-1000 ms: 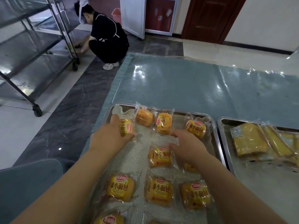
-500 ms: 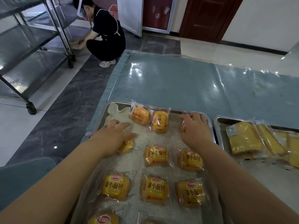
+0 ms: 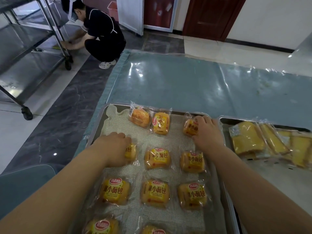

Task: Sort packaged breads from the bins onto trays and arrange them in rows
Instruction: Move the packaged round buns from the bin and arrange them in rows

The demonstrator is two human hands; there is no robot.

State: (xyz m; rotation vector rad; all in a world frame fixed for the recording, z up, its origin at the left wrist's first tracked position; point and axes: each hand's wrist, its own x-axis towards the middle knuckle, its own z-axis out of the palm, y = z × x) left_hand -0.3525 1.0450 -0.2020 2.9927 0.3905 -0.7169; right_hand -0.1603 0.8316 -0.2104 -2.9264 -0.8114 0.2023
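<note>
**Both hands on bread packets in the tray**

A blue-covered desk [image 3: 185, 85] carries a steel tray [image 3: 179, 112] with bread packets lying in rows. The left hand [image 3: 116, 149] covers the left packet [image 3: 131, 150] by the tray's left edge, fingers curled on it. The right hand [image 3: 208, 132] grips the corner packet [image 3: 190, 127] at the tray's far right corner, fingers bent round it.

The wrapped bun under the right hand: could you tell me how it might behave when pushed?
The bun looks puffy, so probably light and squashable. Its glossy wrapper may slip under the right hand, while the mesh mat likely resists sliding.
</note>
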